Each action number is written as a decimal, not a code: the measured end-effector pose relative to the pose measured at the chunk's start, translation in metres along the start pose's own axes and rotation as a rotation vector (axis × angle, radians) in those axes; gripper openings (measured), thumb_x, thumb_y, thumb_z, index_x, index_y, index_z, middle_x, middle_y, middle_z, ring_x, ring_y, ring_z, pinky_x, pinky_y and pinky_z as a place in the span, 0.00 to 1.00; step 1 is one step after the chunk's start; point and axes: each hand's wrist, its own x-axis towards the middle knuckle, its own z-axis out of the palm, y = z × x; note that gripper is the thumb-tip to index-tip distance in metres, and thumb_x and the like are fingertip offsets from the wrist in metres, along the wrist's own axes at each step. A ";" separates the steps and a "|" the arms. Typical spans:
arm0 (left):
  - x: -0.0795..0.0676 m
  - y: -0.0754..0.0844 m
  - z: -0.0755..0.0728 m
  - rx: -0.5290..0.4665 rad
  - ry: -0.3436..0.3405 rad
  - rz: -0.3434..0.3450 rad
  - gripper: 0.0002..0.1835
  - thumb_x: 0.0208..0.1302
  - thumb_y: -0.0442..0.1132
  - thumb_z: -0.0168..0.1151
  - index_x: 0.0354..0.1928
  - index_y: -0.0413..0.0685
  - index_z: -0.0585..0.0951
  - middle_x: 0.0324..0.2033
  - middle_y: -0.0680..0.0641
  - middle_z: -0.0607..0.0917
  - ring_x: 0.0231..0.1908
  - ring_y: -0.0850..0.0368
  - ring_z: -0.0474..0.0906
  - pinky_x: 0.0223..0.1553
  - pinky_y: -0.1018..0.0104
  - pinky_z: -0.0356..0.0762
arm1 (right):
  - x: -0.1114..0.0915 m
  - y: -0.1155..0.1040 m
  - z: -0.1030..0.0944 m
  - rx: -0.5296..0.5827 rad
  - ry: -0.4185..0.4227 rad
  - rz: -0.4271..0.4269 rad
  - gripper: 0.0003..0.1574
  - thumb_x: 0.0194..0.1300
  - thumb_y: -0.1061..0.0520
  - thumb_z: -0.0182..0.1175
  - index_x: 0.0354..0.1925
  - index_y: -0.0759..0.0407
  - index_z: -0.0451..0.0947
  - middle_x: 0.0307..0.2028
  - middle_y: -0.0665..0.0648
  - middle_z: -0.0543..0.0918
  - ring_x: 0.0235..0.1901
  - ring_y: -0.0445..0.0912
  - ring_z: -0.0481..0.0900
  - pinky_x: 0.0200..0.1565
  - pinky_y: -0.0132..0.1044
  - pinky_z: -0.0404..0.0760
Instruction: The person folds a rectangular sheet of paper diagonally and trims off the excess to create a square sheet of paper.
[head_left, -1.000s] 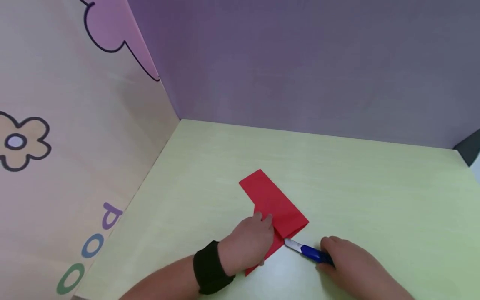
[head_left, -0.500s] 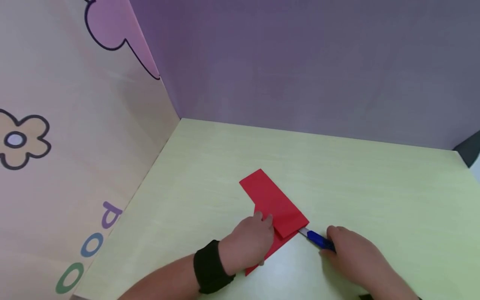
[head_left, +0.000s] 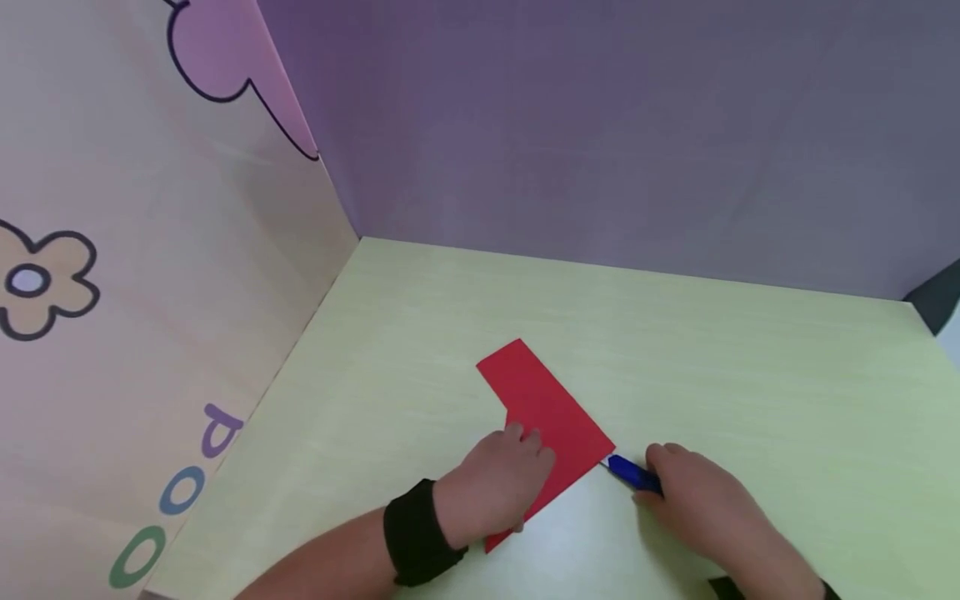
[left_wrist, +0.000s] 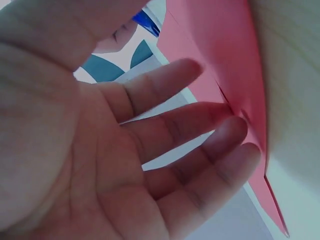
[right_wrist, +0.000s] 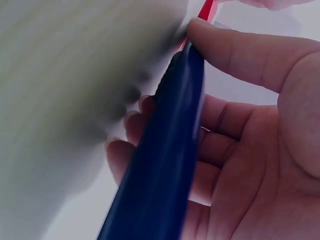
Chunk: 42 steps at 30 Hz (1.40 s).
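A folded piece of red paper (head_left: 558, 417) lies slantwise on the table, one narrow arm of it pointing to the far left. My left hand (head_left: 495, 483) rests on its near part, and the left wrist view shows the fingertips (left_wrist: 232, 127) against the red paper with the fingers extended. In my right hand (head_left: 701, 500) I grip a blue-handled utility knife (head_left: 633, 473), which also fills the right wrist view along the thumb and fingers. Its tip end is right at the paper's right corner, and most of the blade is hidden there.
The pale green tabletop (head_left: 750, 375) runs back to a purple-grey panel (head_left: 600, 142). On the left stands a light panel (head_left: 187, 275) with a flower drawing and coloured letters. A dark object (head_left: 933, 296) shows at the far right edge.
The knife has moved right and away from me, from the middle of the paper's near edge to its right corner. The top layer now reaches that edge. My left hand has barely moved.
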 end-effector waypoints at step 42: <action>0.000 0.003 0.007 -0.034 0.057 -0.017 0.39 0.49 0.55 0.69 0.64 0.54 0.69 0.63 0.48 0.72 0.60 0.52 0.67 0.50 0.65 0.79 | 0.009 -0.029 0.003 -0.015 -0.055 -0.014 0.21 0.47 0.45 0.71 0.29 0.53 0.71 0.21 0.51 0.72 0.21 0.45 0.69 0.27 0.38 0.72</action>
